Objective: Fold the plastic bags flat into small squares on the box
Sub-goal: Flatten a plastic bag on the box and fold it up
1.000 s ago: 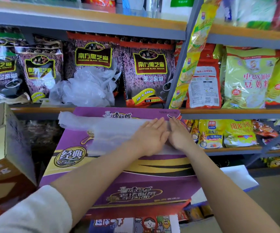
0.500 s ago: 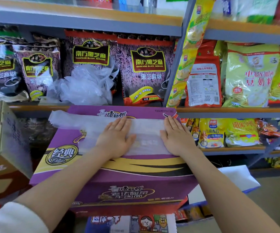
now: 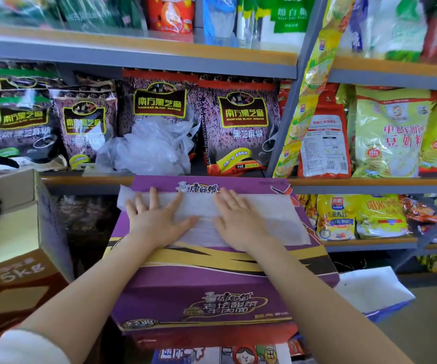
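On the box (image 3: 212, 279), both hands have spread apart, flattening the bag (image 3: 272, 219).

A flattened bag (image 3: 251, 216) lies across the far half of the box (image 3: 212, 279) top, with the left hand (image 3: 157, 222) pressed on its left part and the right hand (image 3: 238, 222) on its middle. Behind the box, a heap of loose bags (image 3: 154, 148) sits on the shelf (image 3: 86, 179) before upright packets (image 3: 241, 127). A carton (image 3: 15, 232) stands left of the box.
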`<action>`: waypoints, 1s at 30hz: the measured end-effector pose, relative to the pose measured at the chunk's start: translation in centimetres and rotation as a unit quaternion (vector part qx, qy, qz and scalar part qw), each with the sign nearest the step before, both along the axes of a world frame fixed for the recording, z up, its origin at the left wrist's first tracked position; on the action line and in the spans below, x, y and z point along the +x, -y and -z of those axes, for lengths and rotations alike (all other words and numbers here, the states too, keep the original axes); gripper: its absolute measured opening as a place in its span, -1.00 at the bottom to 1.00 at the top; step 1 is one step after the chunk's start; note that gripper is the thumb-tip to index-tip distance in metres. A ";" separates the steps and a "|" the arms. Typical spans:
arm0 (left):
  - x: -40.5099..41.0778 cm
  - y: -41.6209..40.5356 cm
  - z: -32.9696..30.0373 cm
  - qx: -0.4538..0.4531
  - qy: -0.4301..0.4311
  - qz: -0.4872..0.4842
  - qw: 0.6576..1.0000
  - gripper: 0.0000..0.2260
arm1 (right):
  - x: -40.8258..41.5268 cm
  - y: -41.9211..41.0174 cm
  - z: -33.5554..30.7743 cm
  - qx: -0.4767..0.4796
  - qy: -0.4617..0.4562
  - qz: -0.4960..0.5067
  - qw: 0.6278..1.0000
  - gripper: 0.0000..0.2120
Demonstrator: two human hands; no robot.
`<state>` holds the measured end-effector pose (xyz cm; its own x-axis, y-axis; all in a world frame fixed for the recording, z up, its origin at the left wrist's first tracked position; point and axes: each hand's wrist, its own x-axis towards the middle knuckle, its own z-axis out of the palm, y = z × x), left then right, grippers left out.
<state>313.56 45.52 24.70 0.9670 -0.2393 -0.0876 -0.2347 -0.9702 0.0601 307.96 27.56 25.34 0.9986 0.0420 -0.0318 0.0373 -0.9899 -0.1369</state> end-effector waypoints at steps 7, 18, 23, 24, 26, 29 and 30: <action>0.4 -1.7 0.3 -0.040 0.019 -0.038 0.998 -0.01 | 0.5 1.2 1.0 -0.011 -0.046 0.016 0.999 -0.46; 0.3 -1.7 -0.1 -0.113 0.124 0.066 0.984 -0.15 | 2.6 1.7 -0.7 -0.002 -0.011 0.038 0.999 -0.41; -1.9 -1.8 0.1 -0.212 0.228 0.107 0.944 -0.31 | 5.9 -0.8 -2.5 0.006 -0.030 -0.022 0.999 -0.27; -2.3 -2.2 0.3 -0.217 0.253 0.105 0.937 -0.38 | 6.3 -0.9 -2.8 0.020 -0.047 -0.022 0.998 -0.26; -3.2 -2.8 0.7 -0.224 0.273 0.099 0.930 -0.52 | 6.8 -1.0 -3.2 0.062 -0.083 -0.009 0.995 -0.29; -4.1 -3.4 1.2 -0.234 0.217 0.097 0.943 -0.61 | 7.0 -1.1 -3.5 0.074 -0.110 -0.021 0.991 -0.57; -4.3 -3.5 1.4 -0.233 0.202 0.093 0.947 -0.60 | 7.0 -1.1 -3.5 0.078 -0.120 -0.031 0.989 -0.61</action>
